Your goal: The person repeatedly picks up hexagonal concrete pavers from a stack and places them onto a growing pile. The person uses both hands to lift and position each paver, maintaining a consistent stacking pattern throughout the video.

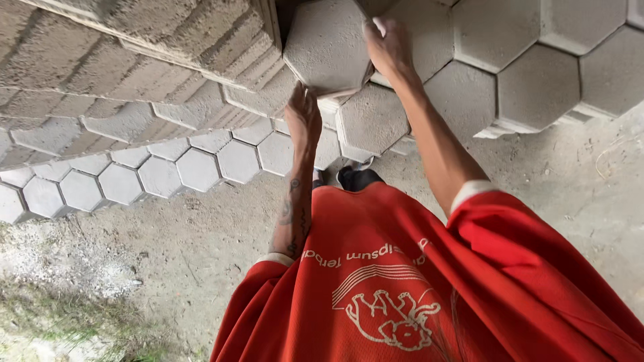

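Both hands are on a grey hexagonal paving block (327, 47), held up at the far middle of the view, against the stacked blocks. The left hand (303, 115) cups the block's near lower edge from beneath, fingers curled up against it. The right hand (388, 45) clamps the block's right edge, fingers wrapped over the top, thumb side toward us. To the left looms a tall stack of blocks (134, 60), seen edge-on. To the right sits a lower pile of hexagonal blocks (510, 74), flat faces up. Down on the left, a single layer of pavers (121, 182) lies on the sandy ground (188, 268). Near us, a red shirt (429, 288) fills the bottom.
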